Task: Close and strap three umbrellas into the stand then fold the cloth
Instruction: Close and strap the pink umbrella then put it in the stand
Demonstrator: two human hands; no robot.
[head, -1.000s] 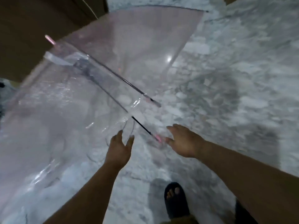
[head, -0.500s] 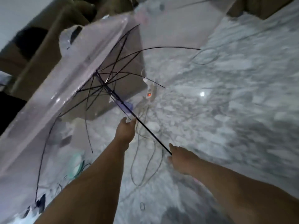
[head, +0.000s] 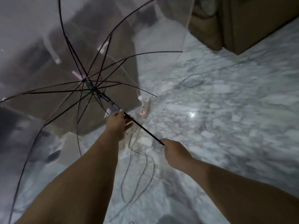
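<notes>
The open transparent umbrella with thin black ribs [head: 90, 65] fills the upper left of the frame, canopy spread wide, its black shaft [head: 139, 125] slanting down toward the centre. The right hand [head: 174, 151] is clenched tight round the lower end of that shaft, just right of centre, handle hidden inside the fist. The left hand [head: 119, 122] sits higher up the shaft, fingers loosely spread, palm against the rod but not wrapped round it. Beneath, a white power strip with a glowing red switch [head: 144, 107] lies on the white-and-grey marbled floor [head: 234, 118], its pale cable [head: 139, 175] looping toward the bottom centre. Brown wooden furniture [head: 242, 23] stands at the upper right.
</notes>
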